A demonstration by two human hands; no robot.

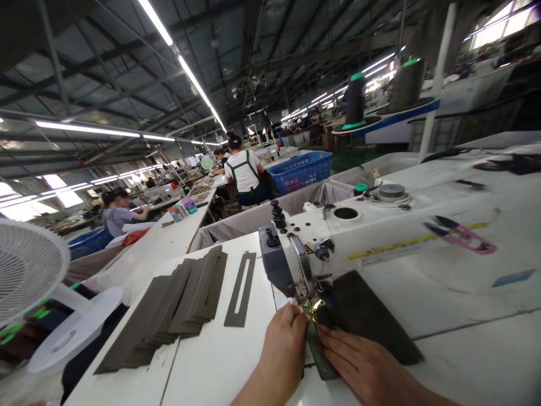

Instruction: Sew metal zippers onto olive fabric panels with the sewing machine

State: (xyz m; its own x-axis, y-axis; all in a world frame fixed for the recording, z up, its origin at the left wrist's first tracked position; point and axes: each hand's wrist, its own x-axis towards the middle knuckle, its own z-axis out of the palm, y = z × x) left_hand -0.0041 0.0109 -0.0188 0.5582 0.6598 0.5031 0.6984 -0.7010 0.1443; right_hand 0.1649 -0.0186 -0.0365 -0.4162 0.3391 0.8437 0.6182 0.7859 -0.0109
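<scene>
A dark olive fabric panel (367, 316) lies on the sewing machine bed, with a narrow olive strip (323, 358) along its left side. The strip's far end is under the machine's presser foot and needle area (310, 301), where something brass-coloured glints, perhaps a zipper. My left hand (285, 344) is closed at the strip's left edge, fingertips pinched close beside the foot. Extended fingers of my right hand (359, 361) lie flat over the strip's right edge and the panel; its thumb is hidden. The white sewing machine (406, 231) reaches in from the right.
Left of the machine lie a fanned stack of olive panels (169, 310) and one slotted piece (240, 290). Pink thread snips (469, 237) rest on the machine arm. A white fan (29, 270) stands at far left. Beyond are a blue basket (300, 172) and seated co-workers.
</scene>
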